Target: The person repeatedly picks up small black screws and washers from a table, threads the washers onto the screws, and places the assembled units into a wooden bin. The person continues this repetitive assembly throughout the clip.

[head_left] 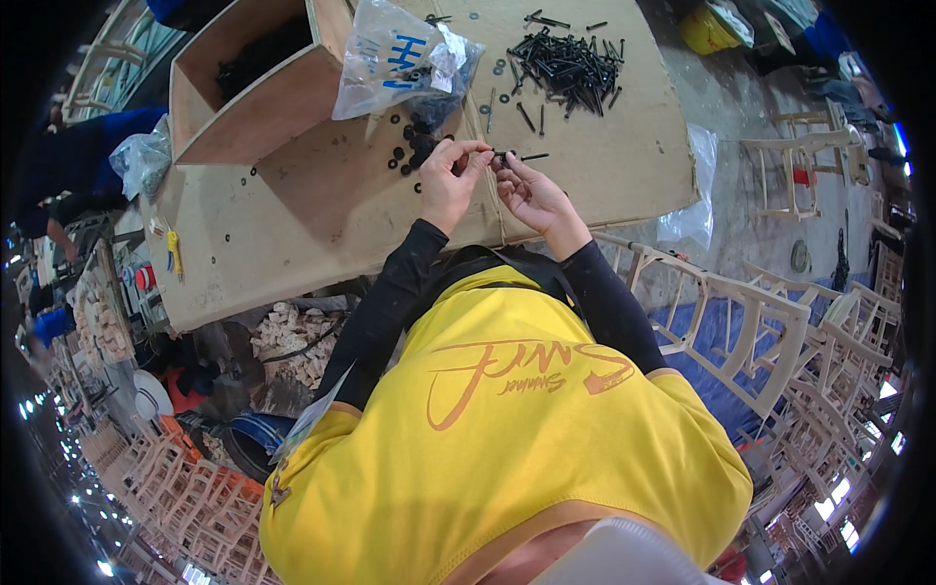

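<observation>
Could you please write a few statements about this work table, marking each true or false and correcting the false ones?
1. The right hand holds a black bolt. True.
2. The bolt pile lies left of the plastic bag with blue marks. False: the bolt pile lies right of that plastic bag.
3. The wooden box has dark contents. True.
4. The hands are wide apart. False: the left hand is close beside the right, fingertips nearly meeting.
5. A yellow tool lies near the table's left edge. True.
</observation>
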A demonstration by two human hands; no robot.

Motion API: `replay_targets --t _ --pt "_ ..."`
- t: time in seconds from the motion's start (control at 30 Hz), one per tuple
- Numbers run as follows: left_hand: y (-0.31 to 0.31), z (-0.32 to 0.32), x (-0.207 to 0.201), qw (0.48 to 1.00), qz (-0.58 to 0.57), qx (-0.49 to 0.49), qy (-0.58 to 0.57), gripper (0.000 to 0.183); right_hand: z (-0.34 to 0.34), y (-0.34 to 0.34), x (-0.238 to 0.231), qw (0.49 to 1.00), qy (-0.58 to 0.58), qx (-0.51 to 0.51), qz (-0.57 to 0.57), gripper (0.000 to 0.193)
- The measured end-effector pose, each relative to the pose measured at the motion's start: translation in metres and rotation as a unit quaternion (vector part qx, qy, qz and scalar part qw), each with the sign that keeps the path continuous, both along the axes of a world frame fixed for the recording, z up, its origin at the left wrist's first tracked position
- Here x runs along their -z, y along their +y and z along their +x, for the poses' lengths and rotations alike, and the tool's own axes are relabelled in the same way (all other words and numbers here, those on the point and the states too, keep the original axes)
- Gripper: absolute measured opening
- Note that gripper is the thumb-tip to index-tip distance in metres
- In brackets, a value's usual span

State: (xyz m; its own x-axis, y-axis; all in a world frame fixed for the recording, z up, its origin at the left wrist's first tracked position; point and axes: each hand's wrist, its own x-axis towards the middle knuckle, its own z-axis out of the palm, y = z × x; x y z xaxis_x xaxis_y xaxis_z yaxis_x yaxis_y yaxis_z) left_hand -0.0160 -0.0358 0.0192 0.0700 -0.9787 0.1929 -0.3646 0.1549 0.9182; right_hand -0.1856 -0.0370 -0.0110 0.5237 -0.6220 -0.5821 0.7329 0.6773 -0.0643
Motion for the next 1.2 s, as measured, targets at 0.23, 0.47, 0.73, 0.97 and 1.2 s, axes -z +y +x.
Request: replay_targets --t 0.23,0.47,0.73,0.97,1.2 --pt "-0.005 0.006 -0.025 0.993 -0.058 -0.021 -0.103 0.014 0.003 0.005 -0.007 0.976 0.21 -0.037 -0.045 0.022" --pt "-0.07 0.089 -0.109 0.949 -0.157 -0.058 -0.266 0.026 -0.016 0.007 0.008 0.942 0.314 -0.056 -0.105 0.022" --pt "-0.084 0.136 -0.177 0.974 0.001 0.068 -0.215 0.019 -0.013 0.007 -0.006 0.915 0.358 -0.029 -0.182 0.025" --pt "-0.077 0.142 -0.196 0.973 -0.007 0.033 -0.228 0.026 -0.016 0.009 -0.007 0.904 0.365 -0.08 -0.205 0.027" --pt "-0.126 0.213 -0.211 0.893 -0.245 -0.298 -0.23 0.023 -0.007 0.004 -0.009 0.901 0.382 -0.088 -0.185 0.024"
